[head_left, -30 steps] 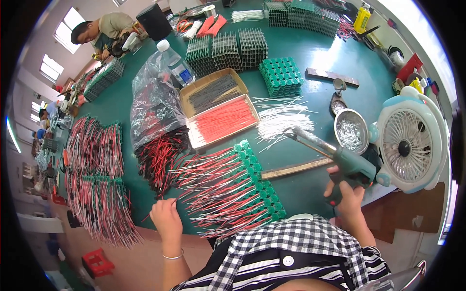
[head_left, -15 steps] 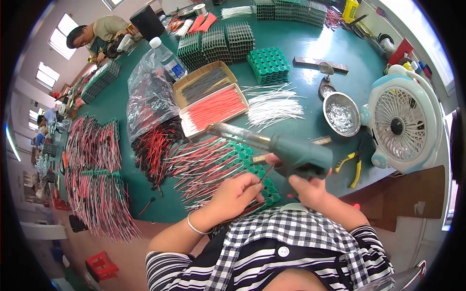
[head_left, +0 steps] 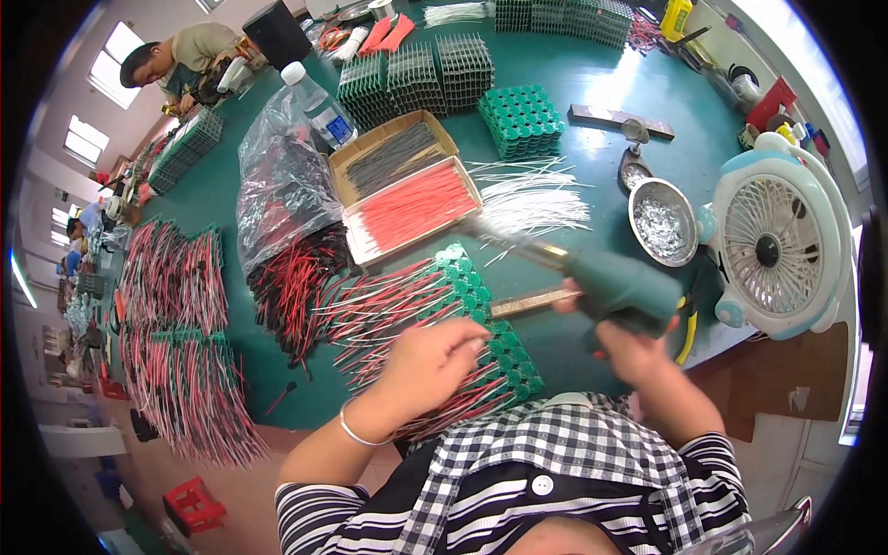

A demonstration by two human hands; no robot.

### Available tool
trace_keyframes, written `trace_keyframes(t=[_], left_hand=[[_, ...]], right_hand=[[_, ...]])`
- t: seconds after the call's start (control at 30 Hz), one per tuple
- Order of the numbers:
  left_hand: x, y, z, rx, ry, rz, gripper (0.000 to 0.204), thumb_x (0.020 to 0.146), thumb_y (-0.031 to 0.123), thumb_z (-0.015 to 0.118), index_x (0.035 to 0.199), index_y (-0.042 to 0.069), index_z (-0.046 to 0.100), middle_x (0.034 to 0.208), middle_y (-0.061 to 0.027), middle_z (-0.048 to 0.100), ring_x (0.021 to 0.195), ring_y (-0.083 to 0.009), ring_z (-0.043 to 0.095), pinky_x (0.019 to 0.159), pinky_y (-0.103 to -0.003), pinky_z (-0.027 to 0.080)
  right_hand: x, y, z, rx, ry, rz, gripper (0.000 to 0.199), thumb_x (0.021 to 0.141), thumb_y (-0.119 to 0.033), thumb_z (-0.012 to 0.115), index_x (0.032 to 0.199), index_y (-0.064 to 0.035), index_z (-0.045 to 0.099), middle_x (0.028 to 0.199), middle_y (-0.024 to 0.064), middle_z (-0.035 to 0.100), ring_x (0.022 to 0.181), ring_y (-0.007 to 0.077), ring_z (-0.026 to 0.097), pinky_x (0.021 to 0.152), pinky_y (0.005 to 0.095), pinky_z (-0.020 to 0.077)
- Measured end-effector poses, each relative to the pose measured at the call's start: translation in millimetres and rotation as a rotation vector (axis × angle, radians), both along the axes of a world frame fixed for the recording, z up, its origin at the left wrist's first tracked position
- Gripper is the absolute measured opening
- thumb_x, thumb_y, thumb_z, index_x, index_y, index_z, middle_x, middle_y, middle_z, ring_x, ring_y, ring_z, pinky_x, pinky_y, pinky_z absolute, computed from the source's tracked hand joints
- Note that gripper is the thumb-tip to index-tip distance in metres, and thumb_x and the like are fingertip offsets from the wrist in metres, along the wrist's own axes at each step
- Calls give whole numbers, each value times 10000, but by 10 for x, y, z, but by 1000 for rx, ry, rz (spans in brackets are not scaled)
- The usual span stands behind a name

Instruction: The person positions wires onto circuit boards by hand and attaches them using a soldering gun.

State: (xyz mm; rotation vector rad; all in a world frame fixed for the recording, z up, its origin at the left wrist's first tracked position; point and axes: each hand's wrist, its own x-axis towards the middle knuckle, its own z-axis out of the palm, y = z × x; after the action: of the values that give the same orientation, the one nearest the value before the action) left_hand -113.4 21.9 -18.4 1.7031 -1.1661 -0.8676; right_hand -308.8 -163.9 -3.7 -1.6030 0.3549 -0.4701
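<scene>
The right hand [head_left: 638,356] grasps the handle of the dark green soldering gun [head_left: 629,289], its barrel pointing left, likely so the tip can reach the green disc panel [head_left: 467,289] without the arm crossing over; the panel lies near the table's close edge, its red and white wires [head_left: 384,301] fanned leftward, seemingly to leave the discs accessible; the left hand [head_left: 425,367] curls over these wires, though I cannot tell whether its fingertips pinch one; the metal bowl [head_left: 689,248] sits to the right, probably for easy reach; compared with half a second ago, the gun is farther right and the thin red wire at the left fingertips no longer shows
</scene>
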Motion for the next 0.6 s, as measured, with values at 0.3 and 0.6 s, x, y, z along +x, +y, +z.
trace_keyframes(t=[0.3,0.6], left_hand=[[289,-29,5,-117,202,158,123,885,69,584,998,26,607,766,-54,647,665,-116,631,607,-266,495],[-279,-559,-184,-204,292,-74,621,689,381,795,1140,31,551,978,-166,626,877,-316,631,756,-380,493]], right_hand=[[-258,-487,687,-373,-64,-295,387,935,-151,459,1272,38,459,1162,191,598,802,192,639,804,346,533],[652,275,34,335,-173,-147,662,931,-414,514,1405,-14,284,1312,211,475,1150,304,540,936,425,468]])
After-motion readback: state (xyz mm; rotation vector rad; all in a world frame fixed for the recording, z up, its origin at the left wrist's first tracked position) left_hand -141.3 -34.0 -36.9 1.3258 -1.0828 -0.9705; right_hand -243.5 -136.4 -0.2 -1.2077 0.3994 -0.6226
